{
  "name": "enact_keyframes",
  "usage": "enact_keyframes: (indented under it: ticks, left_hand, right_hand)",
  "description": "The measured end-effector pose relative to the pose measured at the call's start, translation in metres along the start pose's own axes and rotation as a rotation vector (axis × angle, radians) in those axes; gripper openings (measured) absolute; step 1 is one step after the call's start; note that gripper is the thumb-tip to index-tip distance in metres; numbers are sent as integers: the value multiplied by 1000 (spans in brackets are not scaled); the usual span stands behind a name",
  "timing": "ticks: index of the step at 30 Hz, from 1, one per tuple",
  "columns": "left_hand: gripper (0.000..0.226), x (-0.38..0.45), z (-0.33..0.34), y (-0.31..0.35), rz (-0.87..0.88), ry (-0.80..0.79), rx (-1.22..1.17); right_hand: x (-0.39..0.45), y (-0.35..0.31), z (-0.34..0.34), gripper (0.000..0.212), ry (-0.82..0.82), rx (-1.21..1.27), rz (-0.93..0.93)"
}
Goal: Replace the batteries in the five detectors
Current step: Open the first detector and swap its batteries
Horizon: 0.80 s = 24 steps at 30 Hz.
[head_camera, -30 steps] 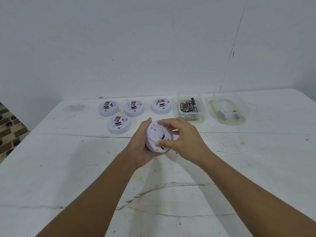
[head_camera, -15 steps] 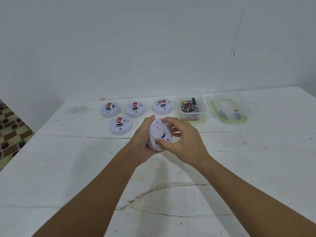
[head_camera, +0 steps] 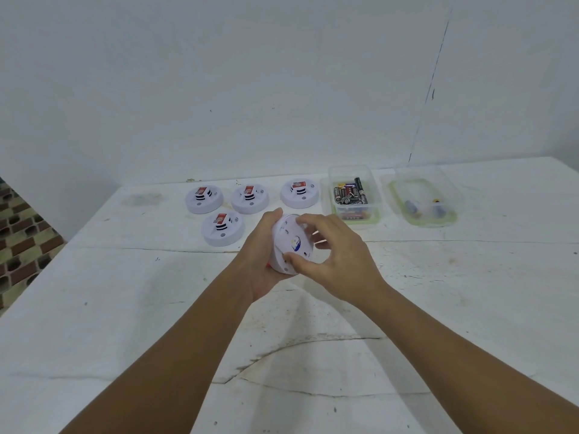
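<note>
Along the far left of the white table (head_camera: 94,292) four detectors sit face up, untouched: three in a back row (head_camera: 204,199), (head_camera: 249,198), (head_camera: 300,193), and one nearer me (head_camera: 222,228). The fifth detector (head_camera: 289,245) is off the table in my grip, its back plate turned toward me. My left hand (head_camera: 261,261) cups its body from behind, fingers wrapped round the rim. My right hand (head_camera: 340,260) is curled over the back plate — thumb near the lower edge, fingertips on the upper edge.

Against a second ago, my right hand has shifted round the plate and the marks on it sit at a different angle, with the detector tipped a little more to the left. I read that as the back cover turning, so this detector is being opened and no battery has come out of it yet.

To the right, well apart from my hands, the clear tub of batteries (head_camera: 351,195) stands just beside the third detector, and past it a shallow clear tray (head_camera: 423,202) holds two batteries — old or new, I can't tell.
</note>
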State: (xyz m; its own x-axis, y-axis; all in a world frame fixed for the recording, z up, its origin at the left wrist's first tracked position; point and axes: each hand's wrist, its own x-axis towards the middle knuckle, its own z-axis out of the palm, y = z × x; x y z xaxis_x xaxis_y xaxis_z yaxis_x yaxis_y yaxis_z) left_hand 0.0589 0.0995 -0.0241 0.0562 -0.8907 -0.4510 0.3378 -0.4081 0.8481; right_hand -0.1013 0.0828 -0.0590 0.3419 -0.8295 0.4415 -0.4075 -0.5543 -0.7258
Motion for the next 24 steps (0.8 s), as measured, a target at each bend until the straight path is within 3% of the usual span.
enact_keyframes:
  ticks: [9,11,16,19,24]
  left_hand:
    - [43,-7,3,4,73,16,40]
    - [41,-7,4,5,141,3,118]
    - [45,-5,6,2,241,7,408]
    - [33,-8,7,2,264,12,469]
    - [48,-4,-11,-10,303,41,428]
  right_hand:
    - [1,-1,3,58,-37,147,64]
    - [1,-4,5,51,-41,241,180]
    - [3,-18,0,37,-154,775,511]
    - [1,-17,0,30,-173,824,520]
    - [1,-7,2,30,-77,897,635]
